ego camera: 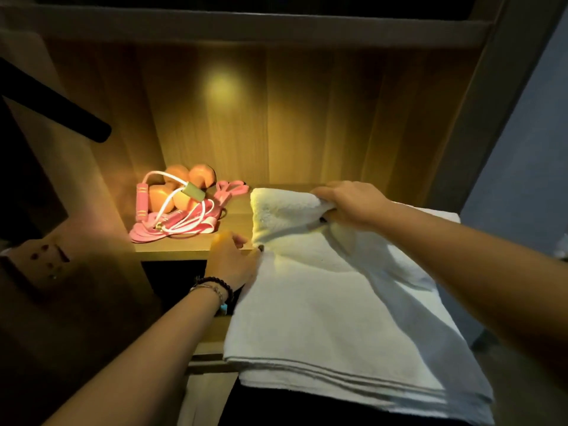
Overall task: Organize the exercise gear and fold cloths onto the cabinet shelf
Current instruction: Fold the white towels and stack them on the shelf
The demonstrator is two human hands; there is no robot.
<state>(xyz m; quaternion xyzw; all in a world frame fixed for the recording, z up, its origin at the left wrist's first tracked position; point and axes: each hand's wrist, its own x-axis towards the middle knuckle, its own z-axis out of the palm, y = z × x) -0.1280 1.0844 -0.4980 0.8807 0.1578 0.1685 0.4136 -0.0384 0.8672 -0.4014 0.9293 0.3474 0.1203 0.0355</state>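
Observation:
A large white towel lies folded in layers, draped from the wooden cabinet shelf down toward me. My right hand grips a bunched far edge of the towel above the shelf. My left hand, with bead bracelets on the wrist, pinches the towel's left edge at the shelf's front lip. At the shelf's back left sit orange dumbbells, tangled with a pink-handled skipping rope and pink resistance bands.
A lamp lights the shelf's wooden back wall. Another shelf board runs overhead. A dark rod juts in from the left, above a cabinet side panel with holes. A grey wall stands on the right.

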